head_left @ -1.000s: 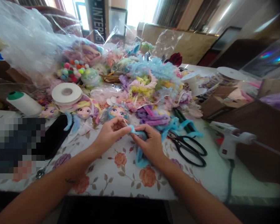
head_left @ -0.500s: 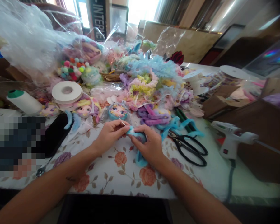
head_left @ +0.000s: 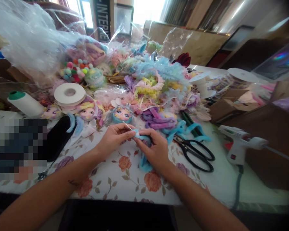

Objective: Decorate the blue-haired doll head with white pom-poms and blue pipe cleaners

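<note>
My left hand (head_left: 115, 137) pinches one end of a light blue fluffy strip (head_left: 145, 163), and a short string of white beads (head_left: 128, 126) sticks out above its fingertips. On the right, my right hand (head_left: 154, 145) grips the same strip between thumb and fingers, with its tail hanging below onto the flowered cloth. The fingertips of both hands almost meet. Just behind them lies a doll face (head_left: 122, 114) with a blue rim. Black-handled scissors (head_left: 197, 154) rest to the right of my right hand.
A white glue gun (head_left: 238, 144) stands at the right beside a cardboard box (head_left: 269, 144). Piled ruffles (head_left: 159, 69), a ribbon spool (head_left: 69, 93), a thread cone (head_left: 25, 104) and clear plastic (head_left: 31, 38) fill the back. A black phone-like object (head_left: 54, 138) lies left.
The fingertips have shifted very slightly, and a little more of the white bead string shows above my left hand. Both hands keep their hold on the blue strip.
</note>
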`<state>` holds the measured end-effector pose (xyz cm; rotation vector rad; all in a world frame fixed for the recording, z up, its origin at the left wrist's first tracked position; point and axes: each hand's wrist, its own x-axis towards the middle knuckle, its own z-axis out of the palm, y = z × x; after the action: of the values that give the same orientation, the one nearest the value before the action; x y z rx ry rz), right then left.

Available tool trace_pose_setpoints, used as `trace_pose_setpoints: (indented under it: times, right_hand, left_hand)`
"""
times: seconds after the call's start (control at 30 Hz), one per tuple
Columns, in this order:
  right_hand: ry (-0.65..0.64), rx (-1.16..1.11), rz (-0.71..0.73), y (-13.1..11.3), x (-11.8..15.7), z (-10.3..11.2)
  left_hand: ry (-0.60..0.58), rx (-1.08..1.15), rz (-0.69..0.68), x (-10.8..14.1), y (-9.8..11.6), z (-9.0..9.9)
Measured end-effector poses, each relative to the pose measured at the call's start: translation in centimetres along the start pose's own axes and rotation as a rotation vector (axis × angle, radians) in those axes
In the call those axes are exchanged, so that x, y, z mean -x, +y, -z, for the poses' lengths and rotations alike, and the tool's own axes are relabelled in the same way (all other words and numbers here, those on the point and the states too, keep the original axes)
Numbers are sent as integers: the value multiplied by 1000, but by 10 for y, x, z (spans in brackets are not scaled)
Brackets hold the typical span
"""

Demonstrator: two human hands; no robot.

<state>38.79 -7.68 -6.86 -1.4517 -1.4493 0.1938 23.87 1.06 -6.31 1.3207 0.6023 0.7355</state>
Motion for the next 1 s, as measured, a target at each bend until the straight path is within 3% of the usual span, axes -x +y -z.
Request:
trace_pose_setpoints:
  times: [0.17,0.3,0.67,0.87,1.0]
  right_hand:
    - [-12,55,31,0,1,0]
    - [-2,118,136,1,1,2]
    - [50,221,363,2,2,0]
    - [27,164,307,0,2,-2]
    - [28,67,181,-3,-1,-2]
  left_hand:
    - [84,-46,-45,0,0,1]
    - [154,-196,-174,1,4,-1]
    - [205,-336,-322,3,5,-2]
    - [175,-419,-371,6,5,-4]
    - [158,-421,-366,6,2,-3]
